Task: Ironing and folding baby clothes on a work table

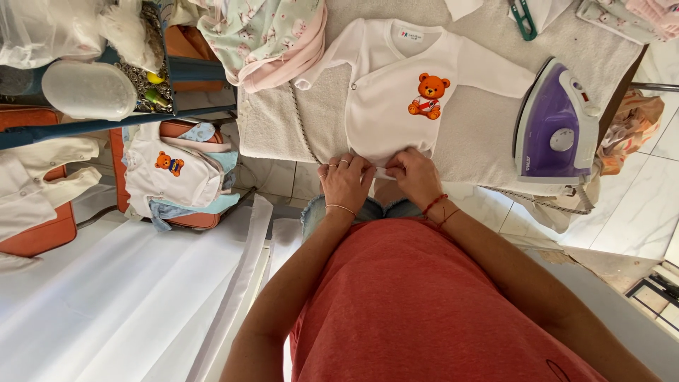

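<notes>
Pale tiled floor (pixel 629 212) under me, bright daylight on it. Bench (pixel 488 120) ahead, padded with grey towelling cloth. Orange seat (pixel 42 233) off my left, blue metal rack (pixel 191 71) above it. White sheeting (pixel 120 297) spread at lower left.

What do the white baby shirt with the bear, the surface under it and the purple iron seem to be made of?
White baby shirt: soft matte knit, likely cotton; it lies limp, with both hands, left hand and right hand, gripping its hem.
Ironing surface: pale nubbly cloth, seemingly towelling.
Purple iron: glossy moulded plastic body; its soleplate is hidden.
</notes>
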